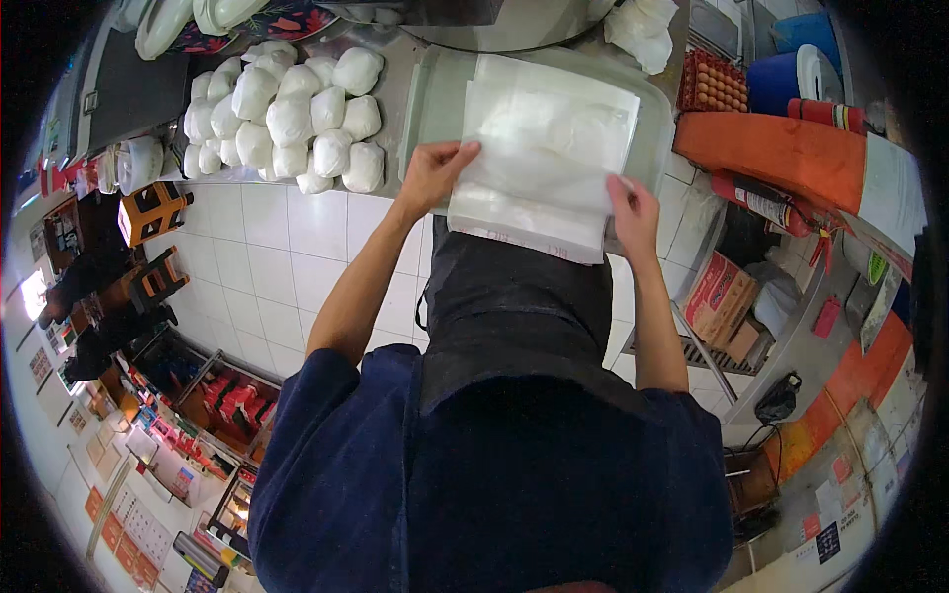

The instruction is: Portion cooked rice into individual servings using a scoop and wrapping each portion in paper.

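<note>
A stack of translucent white sheets [549, 111], paper or plastic, lies on a pale green-grey tray [426, 111] at the counter's edge. Its near end sticks out over the edge and bears faint red print. My left hand [437, 174] pinches the left edge of the top sheet between thumb and fingers. At the right edge, my right hand [634, 211] pinches the same loose sheet, which sags in a fold between both hands. Left of the tray, several round white bundles [289, 118], wrapped in thin white material, are piled on the metal counter.
A large round metal vessel [511, 26] stands behind the tray. Crumpled white material [643, 33] lies at back right. Further right are a tray of eggs [713, 81], an orange ledge [771, 144], a fire extinguisher [764, 204] and a cardboard box [719, 296].
</note>
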Action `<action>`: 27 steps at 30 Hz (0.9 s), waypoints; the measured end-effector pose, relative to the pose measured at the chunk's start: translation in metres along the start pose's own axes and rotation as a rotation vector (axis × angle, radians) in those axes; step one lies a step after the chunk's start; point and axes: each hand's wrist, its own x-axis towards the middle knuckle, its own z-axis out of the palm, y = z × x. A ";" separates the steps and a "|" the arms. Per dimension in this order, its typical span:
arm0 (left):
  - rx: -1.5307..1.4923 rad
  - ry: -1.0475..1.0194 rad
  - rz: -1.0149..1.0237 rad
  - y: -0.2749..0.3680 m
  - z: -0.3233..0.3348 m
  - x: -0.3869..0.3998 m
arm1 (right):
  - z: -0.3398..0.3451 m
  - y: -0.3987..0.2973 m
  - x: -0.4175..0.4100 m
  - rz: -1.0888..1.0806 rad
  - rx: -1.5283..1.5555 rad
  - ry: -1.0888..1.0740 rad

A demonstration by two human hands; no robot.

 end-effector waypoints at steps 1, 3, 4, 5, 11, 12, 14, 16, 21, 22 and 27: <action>-0.001 0.001 -0.002 -0.003 0.003 0.007 | 0.003 -0.008 0.018 0.140 -0.338 -0.103; 0.287 0.115 0.094 -0.004 0.005 0.017 | 0.004 -0.024 0.033 0.275 -0.679 -0.203; 0.285 0.116 0.099 -0.003 0.001 0.019 | 0.004 -0.032 0.036 0.250 -0.698 -0.196; 0.257 0.129 0.106 -0.002 -0.003 0.020 | 0.004 -0.037 0.039 0.224 -0.718 -0.190; 0.277 0.394 0.286 0.024 -0.004 0.023 | 0.005 -0.037 0.086 -0.350 -0.900 0.026; 0.248 0.430 0.313 0.031 0.001 0.023 | 0.011 -0.039 0.096 -0.350 -0.899 0.031; 0.286 0.495 0.517 0.026 0.009 0.042 | 0.026 -0.048 0.114 -0.707 -0.837 -0.036; 0.321 0.564 0.722 0.022 0.013 0.064 | 0.032 -0.041 0.131 -0.651 -0.846 -0.202; 0.333 0.058 0.439 0.043 -0.002 0.073 | 0.037 -0.064 0.153 -0.072 -0.915 -0.758; 0.333 0.055 0.443 0.051 -0.003 0.069 | 0.034 -0.061 0.153 -0.206 -0.880 -0.763; 0.501 0.216 1.056 0.040 0.028 -0.006 | 0.057 -0.055 0.158 -0.325 -0.985 -0.616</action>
